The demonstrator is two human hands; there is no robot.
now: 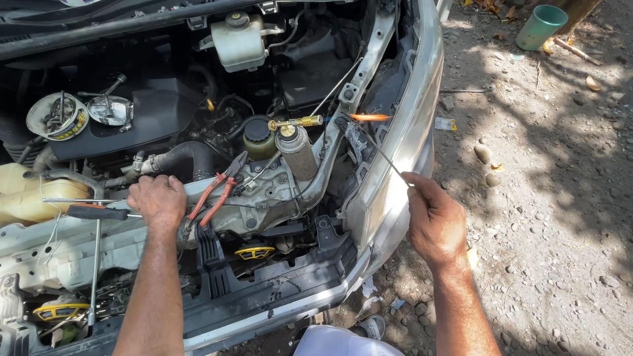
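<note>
Head camera looks down into an open engine bay, with gravel ground to the right. Right hand [435,221], out over the car's front corner, is pinched shut on a thin metal rod [381,151] that slants up and left; the rod's far tip sits in the orange flame [369,117] coming from the brass nozzle of a small gas torch [297,148], which stands upright among the engine parts. Left hand [157,200] rests knuckles-up on the front cross-member, fingers curled under; whether it grips anything cannot be told. Red-handled pliers [217,191] lie just right of that hand, and a black-handled screwdriver [99,212] lies just left of it. A green cup [541,26] stands far right on the ground.
</note>
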